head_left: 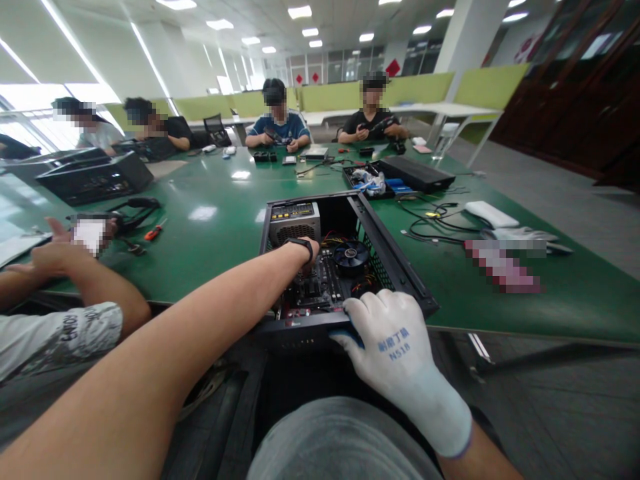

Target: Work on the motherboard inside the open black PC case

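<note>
An open black computer case lies in front of me at the table's near edge. My bare left hand reaches down inside it, just in front of the power supply and over the motherboard. Its fingers are mostly hidden, so what they touch does not show. A round CPU cooler fan sits to the right of that hand, with coloured wires around it. My right hand, in a white glove, grips the case's near edge, fingers over the top and thumb on the outside.
On the green table are a black panel, cables, gloves and an orange-handled screwdriver. Another case stands at left. A neighbour's hand holds a phone nearby; several people sit around the table.
</note>
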Demonstrator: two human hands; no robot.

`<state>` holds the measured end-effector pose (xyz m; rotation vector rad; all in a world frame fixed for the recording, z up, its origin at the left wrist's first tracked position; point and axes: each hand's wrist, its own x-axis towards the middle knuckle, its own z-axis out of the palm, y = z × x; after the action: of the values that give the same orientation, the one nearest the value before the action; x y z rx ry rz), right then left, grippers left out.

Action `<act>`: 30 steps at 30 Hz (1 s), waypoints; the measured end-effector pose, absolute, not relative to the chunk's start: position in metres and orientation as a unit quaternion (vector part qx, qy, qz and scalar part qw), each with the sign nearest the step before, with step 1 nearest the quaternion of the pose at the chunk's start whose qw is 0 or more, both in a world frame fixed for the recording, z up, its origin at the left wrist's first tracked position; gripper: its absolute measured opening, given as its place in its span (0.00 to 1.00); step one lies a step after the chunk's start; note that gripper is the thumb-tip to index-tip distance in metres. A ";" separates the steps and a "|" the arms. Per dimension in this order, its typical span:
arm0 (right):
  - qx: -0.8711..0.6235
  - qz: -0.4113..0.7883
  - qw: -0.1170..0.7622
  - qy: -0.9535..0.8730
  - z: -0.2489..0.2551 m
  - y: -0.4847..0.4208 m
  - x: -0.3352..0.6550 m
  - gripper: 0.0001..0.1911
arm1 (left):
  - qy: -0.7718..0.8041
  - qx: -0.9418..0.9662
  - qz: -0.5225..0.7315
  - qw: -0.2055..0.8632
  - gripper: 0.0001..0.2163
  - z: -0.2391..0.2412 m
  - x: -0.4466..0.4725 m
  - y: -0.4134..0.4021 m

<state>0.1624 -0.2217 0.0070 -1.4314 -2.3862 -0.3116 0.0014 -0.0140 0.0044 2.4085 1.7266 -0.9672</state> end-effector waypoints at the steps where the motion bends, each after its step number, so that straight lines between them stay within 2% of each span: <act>1: -0.505 -0.109 0.169 -0.839 0.008 -0.222 0.162 0.16 | 0.556 0.773 -0.304 0.015 0.31 0.005 0.001 -0.014; 11: -0.506 -0.105 0.165 -0.840 0.009 -0.222 0.163 0.16 | 0.548 0.777 -0.311 0.014 0.34 0.006 0.000 -0.014; 21: -0.502 -0.115 0.168 -0.840 0.007 -0.221 0.163 0.16 | 0.544 0.780 -0.308 0.019 0.29 0.001 -0.004 -0.011; 30: -0.506 -0.113 0.163 -0.840 0.008 -0.222 0.163 0.16 | 0.550 0.778 -0.303 0.023 0.29 0.004 -0.002 -0.013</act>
<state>0.1631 -0.2224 0.0078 -1.4421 -2.3953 -0.3236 -0.0023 -0.0130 0.0042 2.4083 1.7034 -0.9380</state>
